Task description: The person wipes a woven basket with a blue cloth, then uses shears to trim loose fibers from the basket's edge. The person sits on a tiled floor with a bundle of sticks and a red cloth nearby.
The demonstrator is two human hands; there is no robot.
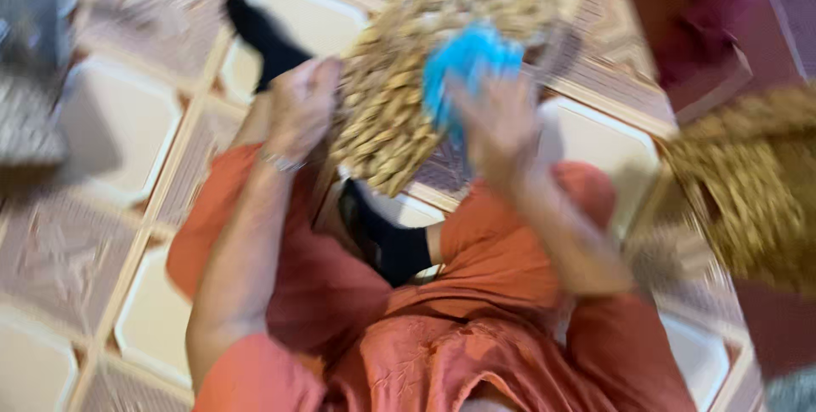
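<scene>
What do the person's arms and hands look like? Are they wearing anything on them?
Both arms are bare from the elbow down, with no gloves on the left hand or the right hand. Loose orange sleeves cover the upper arms, matching the orange clothes. A thin silvery bracelet circles the left wrist. The picture is blurry, so rings on the fingers cannot be made out.

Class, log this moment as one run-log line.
left hand: gripping woven basket edge | right hand: pressing blue cloth on basket | seated, tiled floor | frame blurred

Motion blur throughout, woven basket (399,98) cut off at top — blue cloth (466,64) indistinct
</scene>
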